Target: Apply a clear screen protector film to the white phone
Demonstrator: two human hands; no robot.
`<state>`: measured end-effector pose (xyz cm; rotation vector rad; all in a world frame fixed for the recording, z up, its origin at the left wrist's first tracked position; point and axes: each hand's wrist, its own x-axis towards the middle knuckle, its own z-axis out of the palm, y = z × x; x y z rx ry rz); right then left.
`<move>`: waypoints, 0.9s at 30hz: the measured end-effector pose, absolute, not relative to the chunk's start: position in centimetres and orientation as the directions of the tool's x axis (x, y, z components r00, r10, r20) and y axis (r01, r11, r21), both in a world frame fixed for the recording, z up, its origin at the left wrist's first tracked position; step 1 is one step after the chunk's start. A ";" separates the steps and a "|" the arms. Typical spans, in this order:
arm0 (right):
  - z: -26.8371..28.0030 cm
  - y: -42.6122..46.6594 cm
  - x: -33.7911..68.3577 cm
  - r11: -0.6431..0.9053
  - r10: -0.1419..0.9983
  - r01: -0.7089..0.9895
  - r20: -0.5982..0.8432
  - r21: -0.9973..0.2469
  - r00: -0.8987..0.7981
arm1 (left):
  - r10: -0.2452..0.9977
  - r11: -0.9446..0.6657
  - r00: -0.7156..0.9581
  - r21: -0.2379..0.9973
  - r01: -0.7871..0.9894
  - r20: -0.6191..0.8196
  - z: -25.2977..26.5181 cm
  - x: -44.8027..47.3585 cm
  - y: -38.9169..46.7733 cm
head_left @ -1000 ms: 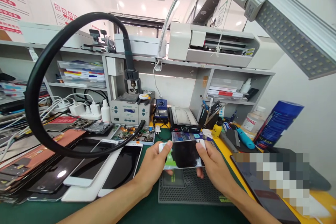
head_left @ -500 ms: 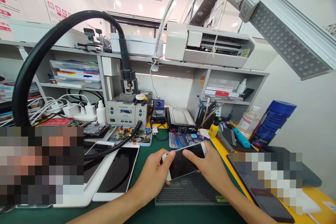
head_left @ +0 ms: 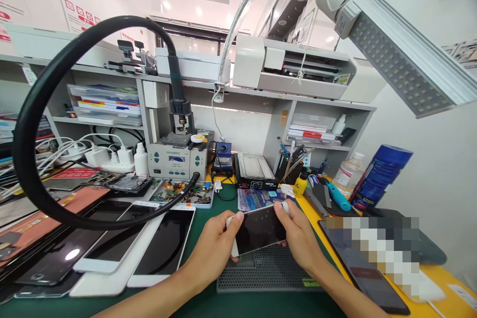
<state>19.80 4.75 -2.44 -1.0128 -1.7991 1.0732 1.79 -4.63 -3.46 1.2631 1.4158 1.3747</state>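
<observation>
A white-framed smartphone [head_left: 260, 231] with a dark screen is held between both hands, slightly tilted, its right end higher. My left hand [head_left: 219, 232] grips the left end, thumb on the front edge and fingers underneath. The opposite end is in my right hand [head_left: 295, 226], its thumb at the upper right corner of the front. Fingers behind the phone are mostly hidden. Below the phone lies a dark textured work mat [head_left: 276, 271] on the green bench surface [head_left: 204, 298].
Several phones and tablets, including a white-framed tablet [head_left: 164, 246], lie at left under a thick black hose [head_left: 22, 159]. A hot-air station [head_left: 179, 161], a parts tray [head_left: 182, 192] and a black-based heating plate [head_left: 255, 174] stand behind. A dark tablet [head_left: 365, 268] lies at right.
My right thumb has moved from the middle of the screen to the phone's upper right corner. The phone stays in both hands, and the view has shifted slightly.
</observation>
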 end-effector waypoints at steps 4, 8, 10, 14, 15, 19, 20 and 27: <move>-2.4 4.8 19.8 0.286 0.906 0.206 0.194 -0.936 -0.377 | 0.977 -0.065 -0.194 0.992 0.106 0.085 -3.2 1.8 -4.7; -2.5 5.0 19.9 0.254 0.922 0.193 0.177 -0.948 -0.344 | 0.982 -0.032 -0.184 0.996 0.083 0.047 -3.4 1.7 -4.5; -2.5 5.2 20.0 0.243 0.931 0.195 0.172 -0.950 -0.322 | 0.985 -0.027 -0.171 0.997 0.066 0.038 -3.4 1.7 -4.3; -2.7 5.7 20.2 0.251 0.932 0.207 0.178 -0.946 -0.315 | 0.993 -0.006 -0.115 1.000 0.030 0.010 -3.2 1.7 -4.1; -2.8 5.9 20.2 0.256 0.930 0.211 0.181 -0.943 -0.320 | 0.996 0.010 -0.087 1.000 0.020 -0.009 -3.0 1.7 -4.1; -2.7 6.4 20.4 0.267 0.918 0.232 0.173 -0.935 -0.356 | 0.993 0.104 0.061 0.992 -0.078 -0.099 -2.1 1.7 -4.4; -2.6 6.4 20.4 0.263 0.917 0.242 0.165 -0.934 -0.364 | 0.987 0.139 0.101 0.982 -0.128 -0.127 -1.9 1.6 -4.5; -1.6 5.4 19.5 0.266 0.862 0.238 0.120 -0.934 -0.492 | 0.861 0.367 0.447 0.905 -0.217 -0.242 -0.5 0.5 -5.6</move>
